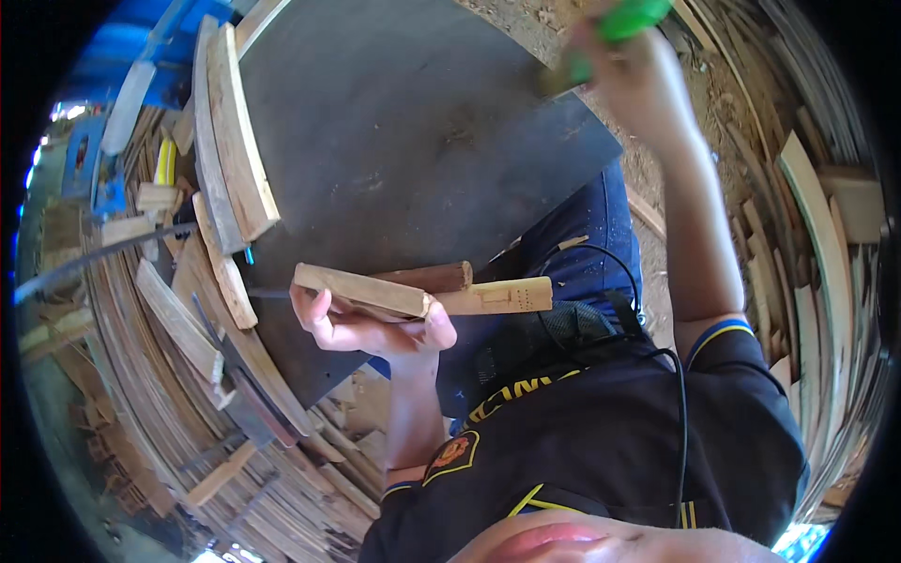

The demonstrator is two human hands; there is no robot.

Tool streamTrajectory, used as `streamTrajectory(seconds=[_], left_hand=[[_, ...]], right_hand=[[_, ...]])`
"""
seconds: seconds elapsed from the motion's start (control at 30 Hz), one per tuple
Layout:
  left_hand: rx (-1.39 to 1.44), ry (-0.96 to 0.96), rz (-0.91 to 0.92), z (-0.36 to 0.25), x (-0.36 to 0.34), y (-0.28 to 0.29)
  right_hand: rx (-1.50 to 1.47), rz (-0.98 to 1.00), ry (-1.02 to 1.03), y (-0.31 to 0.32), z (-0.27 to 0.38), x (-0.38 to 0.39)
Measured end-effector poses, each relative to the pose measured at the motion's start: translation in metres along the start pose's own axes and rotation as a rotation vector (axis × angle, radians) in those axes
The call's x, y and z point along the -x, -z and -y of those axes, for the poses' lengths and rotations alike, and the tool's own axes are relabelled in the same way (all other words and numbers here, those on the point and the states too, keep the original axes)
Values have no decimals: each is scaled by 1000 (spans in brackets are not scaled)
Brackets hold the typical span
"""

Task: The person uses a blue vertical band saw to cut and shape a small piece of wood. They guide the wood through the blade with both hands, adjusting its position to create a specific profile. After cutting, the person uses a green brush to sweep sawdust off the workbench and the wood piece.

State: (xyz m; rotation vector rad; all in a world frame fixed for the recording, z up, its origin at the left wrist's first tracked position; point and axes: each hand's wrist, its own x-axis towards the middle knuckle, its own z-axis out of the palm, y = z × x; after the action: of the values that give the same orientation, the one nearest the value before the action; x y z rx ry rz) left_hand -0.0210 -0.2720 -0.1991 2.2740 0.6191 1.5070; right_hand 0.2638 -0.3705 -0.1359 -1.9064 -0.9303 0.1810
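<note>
My left hand (375, 330) is closed around a short wooden block (361, 289), its thumb and fingers gripping it from below. Against the block lie a rounded brown wooden piece (432, 276) and a pale flat wooden piece (511, 296) with small dark marks; the hand hides where they meet. At the upper right, my right hand (629, 80) is raised and smeared by motion, wrapped round a bright green tool (634, 17) whose working end is too blurred to make out. Beneath both hands spreads a dark, dusty board (375, 122).
Curved wooden strips (239, 131) lie along the board's left edge. Piles of timber strips (178, 328) fill the left side, with a yellow object (166, 161) among them. More planks (817, 244) stand at the right. A black cable (682, 422) hangs down my front.
</note>
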Motion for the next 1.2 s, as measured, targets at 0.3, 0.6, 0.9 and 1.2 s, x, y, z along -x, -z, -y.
streamTrajectory(seconds=[0.3, 0.6, 0.9, 1.2], left_hand=[[-36, 75, 25, 3, 6, 4], [15, -11, 3, -1, 0, 2], [-75, -29, 49, 5, -1, 2], [-89, -23, 63, 0, -4, 2]], right_hand=[[-544, 317, 614, -107, 66, 34], [-73, -131, 138, -24, -31, -36], [-364, 216, 510, -89, 62, 18], [-232, -135, 394, -91, 11, -28]])
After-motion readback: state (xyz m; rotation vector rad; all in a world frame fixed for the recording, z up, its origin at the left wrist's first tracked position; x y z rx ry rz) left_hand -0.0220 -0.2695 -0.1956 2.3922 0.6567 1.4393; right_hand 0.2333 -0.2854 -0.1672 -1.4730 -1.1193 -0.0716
